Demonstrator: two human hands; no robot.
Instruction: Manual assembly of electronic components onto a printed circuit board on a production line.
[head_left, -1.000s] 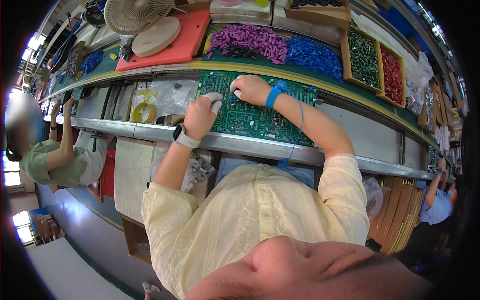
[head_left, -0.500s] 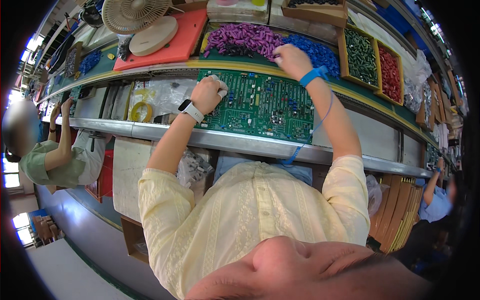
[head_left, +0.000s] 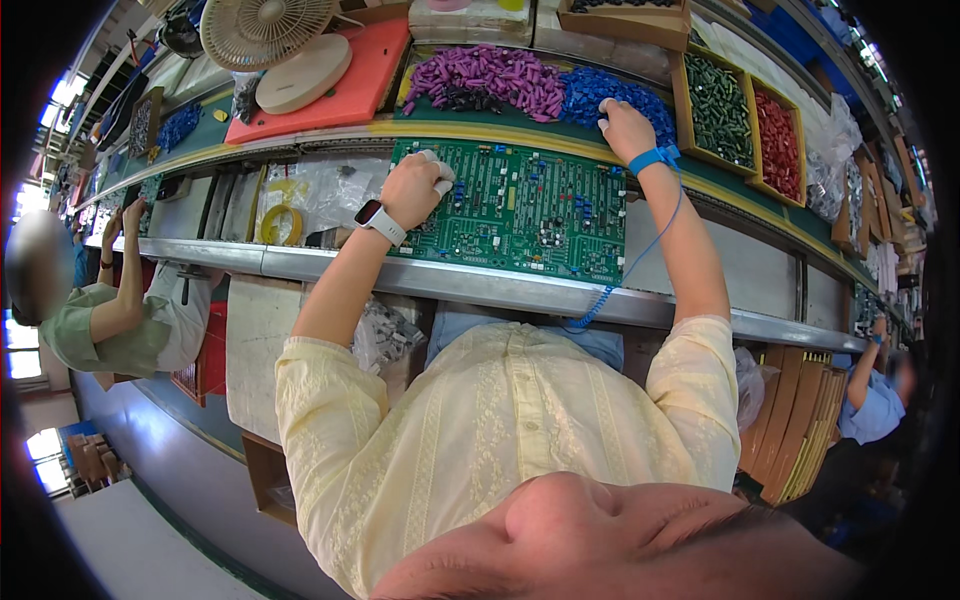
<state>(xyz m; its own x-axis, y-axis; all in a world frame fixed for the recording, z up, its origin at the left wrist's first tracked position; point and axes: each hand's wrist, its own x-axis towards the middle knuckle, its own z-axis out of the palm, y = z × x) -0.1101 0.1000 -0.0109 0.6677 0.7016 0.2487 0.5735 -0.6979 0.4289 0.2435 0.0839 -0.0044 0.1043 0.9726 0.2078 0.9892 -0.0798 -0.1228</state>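
Observation:
A large green circuit board [head_left: 530,215] fitted with many small parts lies on the bench rail in front of me. My left hand [head_left: 415,188], with pale covers on its fingertips, is at the board's upper left. Its fingers are curled together, and whatever they hold is hidden. Over a heap of blue components [head_left: 585,98] beyond the board is my right hand [head_left: 628,130]. Its thumb and forefinger, also covered, are apart with nothing visible between them. A heap of purple components [head_left: 490,78] lies left of the blue ones.
Boxes of green components [head_left: 718,112] and red components [head_left: 776,145] stand right. A beige fan [head_left: 268,30] sits on a red board [head_left: 375,85] at left. Yellow tape [head_left: 281,226] lies beside my left hand. A blue coiled cord [head_left: 597,305] runs from my right wrist strap.
My right hand has moved right, from the edge of the purple heap to above the blue one, and its fingers have parted. My left hand has stayed at the board.

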